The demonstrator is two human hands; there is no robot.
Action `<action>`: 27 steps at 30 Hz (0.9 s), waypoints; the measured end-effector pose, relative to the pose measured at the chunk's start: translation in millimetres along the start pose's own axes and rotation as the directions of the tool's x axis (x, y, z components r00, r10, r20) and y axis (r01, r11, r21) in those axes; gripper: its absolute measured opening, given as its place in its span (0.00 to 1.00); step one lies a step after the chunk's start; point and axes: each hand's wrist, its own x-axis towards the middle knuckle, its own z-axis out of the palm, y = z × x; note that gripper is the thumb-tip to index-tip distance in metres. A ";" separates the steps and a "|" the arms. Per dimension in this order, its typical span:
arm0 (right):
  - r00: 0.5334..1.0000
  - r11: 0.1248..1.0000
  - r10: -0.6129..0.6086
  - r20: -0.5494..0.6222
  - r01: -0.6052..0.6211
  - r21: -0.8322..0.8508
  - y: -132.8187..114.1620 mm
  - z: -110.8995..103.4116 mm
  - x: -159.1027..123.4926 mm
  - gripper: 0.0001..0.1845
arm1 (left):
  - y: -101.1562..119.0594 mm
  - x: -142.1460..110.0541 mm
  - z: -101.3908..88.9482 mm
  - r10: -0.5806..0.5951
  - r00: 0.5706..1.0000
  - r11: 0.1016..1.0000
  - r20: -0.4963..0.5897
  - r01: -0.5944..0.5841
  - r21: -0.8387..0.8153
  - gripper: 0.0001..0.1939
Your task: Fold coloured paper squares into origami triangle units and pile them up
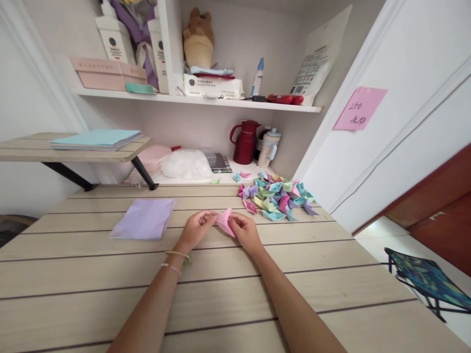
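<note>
Between my two hands is a small pink folded paper (225, 221), held just above the slatted wooden table. My left hand (198, 226) pinches its left corner between thumb and fingers. On the other side, my right hand (246, 231) grips the right edge, with the fingertips partly hidden behind the paper. Beyond my right hand lies a heap of folded paper boats (274, 196) in pink, blue, purple, green and yellow. A stack of purple paper sheets (143, 219) rests to the left of my left hand.
A raised wooden stand (33, 153) at the left bears blue-topped paper sheets (96, 138). Behind the table are a clear plastic bag (187, 164), a red jug (246, 142) and a pale cup (269, 148). A folding stool (430, 277) stands at the right.
</note>
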 end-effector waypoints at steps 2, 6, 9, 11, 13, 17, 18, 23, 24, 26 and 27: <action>1.000 0.999 0.004 0.026 -0.005 0.037 0.1 0.1 0.2 0.13 | 1.8 -1.1 0.3 -0.020 0.999 1.000 0.051 0.021 -0.008 0.16; 0.998 0.999 0.041 0.049 -0.040 -0.030 3.9 1.9 -0.4 0.13 | 4.5 -3.5 1.3 -0.034 0.977 0.999 0.209 0.042 -0.034 0.18; 0.999 0.987 0.050 0.012 -0.047 -0.153 5.1 3.1 -1.8 0.13 | 3.2 -4.4 1.0 -0.017 0.957 1.000 0.289 0.022 -0.013 0.18; 0.999 0.974 0.046 -0.003 -0.046 -0.222 3.6 3.3 -2.9 0.16 | 2.0 -4.5 0.6 -0.017 0.946 1.000 0.323 0.011 0.018 0.17; 0.999 0.965 0.020 0.025 -0.013 -0.261 0.7 3.1 -3.9 0.18 | 1.8 -4.3 0.6 -0.019 0.942 1.000 0.336 0.011 0.025 0.17; 0.987 0.975 -0.076 0.144 0.104 -0.198 -4.4 2.7 -5.1 0.16 | 4.4 -3.3 1.1 0.006 0.953 0.999 0.302 0.007 -0.043 0.16; 0.984 0.981 -0.085 0.156 0.111 -0.161 -4.6 2.7 -5.1 0.16 | 4.8 -3.0 1.1 0.009 0.958 0.999 0.285 0.006 -0.051 0.16; 0.995 0.997 -0.019 0.094 0.027 -0.079 1.1 2.5 -3.5 0.16 | 3.8 -3.0 0.6 -0.039 0.962 0.999 0.269 0.048 -0.025 0.15; 0.997 0.997 -0.009 0.079 0.015 -0.078 2.5 2.3 -3.1 0.16 | 3.4 -3.1 0.4 -0.043 0.963 0.998 0.267 0.052 -0.024 0.16; 0.998 0.998 -0.003 0.066 0.007 -0.062 4.3 1.9 -2.3 0.17 | 3.0 -3.1 -0.1 -0.044 0.968 0.998 0.246 0.056 -0.042 0.18; 0.997 0.999 -0.001 0.072 0.005 -0.047 4.5 1.7 -2.1 0.18 | 2.9 -3.0 -0.4 -0.046 0.974 0.997 0.224 0.060 -0.057 0.19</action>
